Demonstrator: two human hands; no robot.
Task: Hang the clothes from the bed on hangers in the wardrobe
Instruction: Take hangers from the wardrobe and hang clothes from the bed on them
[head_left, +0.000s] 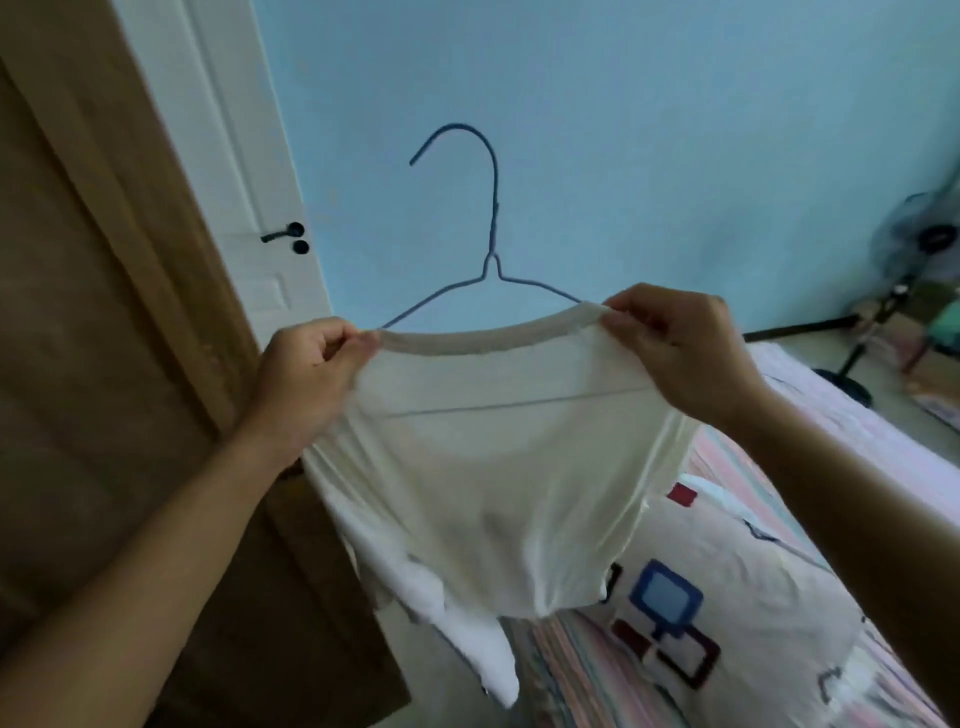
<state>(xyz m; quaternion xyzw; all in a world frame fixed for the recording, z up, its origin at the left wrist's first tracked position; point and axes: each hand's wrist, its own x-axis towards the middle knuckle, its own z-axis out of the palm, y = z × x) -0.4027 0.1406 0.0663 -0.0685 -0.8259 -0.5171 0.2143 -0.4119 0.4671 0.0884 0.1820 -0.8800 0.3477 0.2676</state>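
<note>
Above striped bed (727, 670), thin blue wire hanger (491, 228) sits inside cream T-shirt (493, 467), hook poking through neck. Left hand (306, 374) and right hand (675, 343) each pinch ribbed collar, stretching it so shoulders settle over wire.

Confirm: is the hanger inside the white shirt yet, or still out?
Inside. The blue wire hanger has both shoulders under the white shirt; its bottom bar shows through the fabric, and only neck and hook rise above the stretched collar.
</note>
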